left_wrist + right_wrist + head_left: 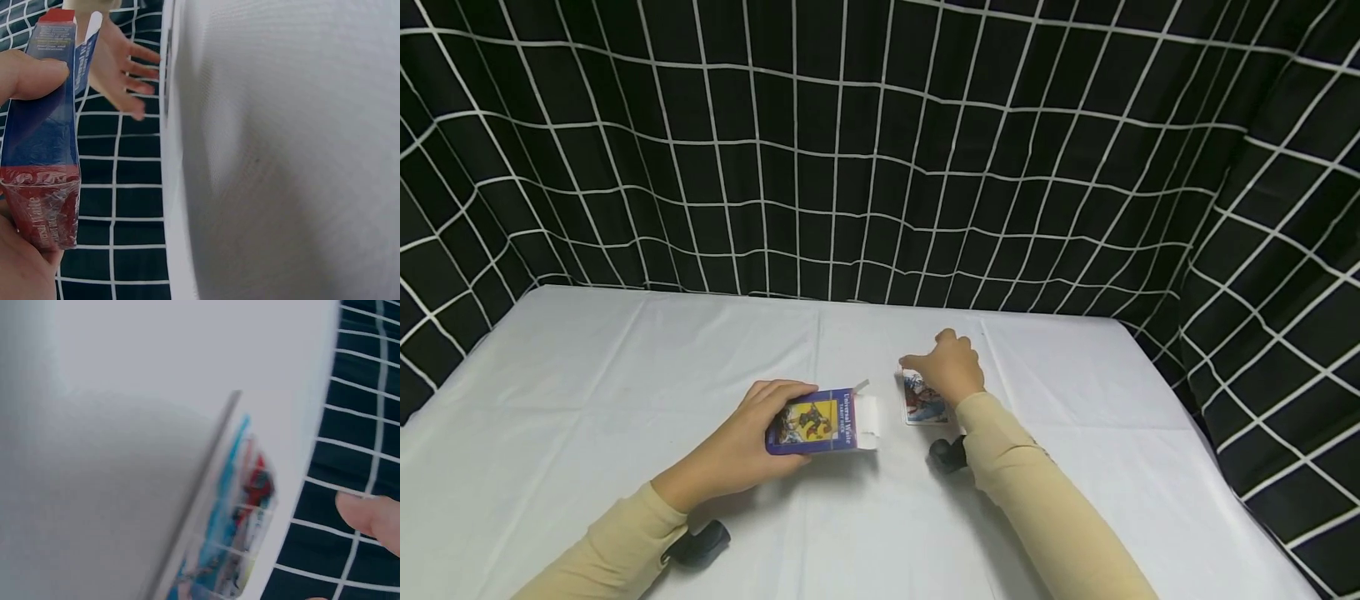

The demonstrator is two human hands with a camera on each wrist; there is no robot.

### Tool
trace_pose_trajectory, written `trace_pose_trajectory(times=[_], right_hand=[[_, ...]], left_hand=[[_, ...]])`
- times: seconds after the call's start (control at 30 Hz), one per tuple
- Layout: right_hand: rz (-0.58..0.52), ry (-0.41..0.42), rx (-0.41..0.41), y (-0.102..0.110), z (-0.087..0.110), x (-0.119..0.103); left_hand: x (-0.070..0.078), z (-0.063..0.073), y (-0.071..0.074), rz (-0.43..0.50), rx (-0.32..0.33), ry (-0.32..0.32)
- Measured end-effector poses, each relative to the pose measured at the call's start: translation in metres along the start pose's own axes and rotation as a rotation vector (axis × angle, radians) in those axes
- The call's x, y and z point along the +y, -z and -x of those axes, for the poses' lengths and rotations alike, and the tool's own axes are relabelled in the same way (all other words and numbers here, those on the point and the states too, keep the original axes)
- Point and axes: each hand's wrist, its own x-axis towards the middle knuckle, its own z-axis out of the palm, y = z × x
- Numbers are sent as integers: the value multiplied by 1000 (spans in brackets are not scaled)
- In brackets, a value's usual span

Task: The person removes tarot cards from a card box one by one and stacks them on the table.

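A blue tarot card box (808,421), printed with a yellow picture and "Universal Waite Tarot Deck", is gripped in my left hand (737,446). Its white end flap (867,417) hangs unfolded, facing right. In the left wrist view, the thumb lies across the blue side of the box (42,131), and crinkled clear film shows at its red end. A glossy tarot deck (920,402) lies picture up on the table, right of the box. Over its far right part is my right hand (953,368), fingers spread and apart from it. The deck (234,531) looks blurred in the right wrist view.
A white cloth (647,375) with fold creases covers the table. Black curtains (865,175) with a white grid stand behind it and at both sides. Dark wrist-worn devices (700,546) sit beneath both tan sleeves, close above the cloth.
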Motion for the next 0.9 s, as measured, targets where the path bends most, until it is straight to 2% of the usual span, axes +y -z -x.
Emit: trace_pose_trajectory(times=[0.13, 0.33, 0.63, 0.9], right_hand=[[-206, 59, 46, 11, 8, 6], [-409, 87, 57, 21, 34, 8], [-671, 152, -36, 17, 65, 5], [-779, 210, -128, 14, 88, -3]], left_hand=[[0, 0, 0, 2, 1, -2], [2, -1, 1, 6, -7, -5], [1, -1, 1, -1, -4, -6], [-1, 0, 1, -1, -4, -6]])
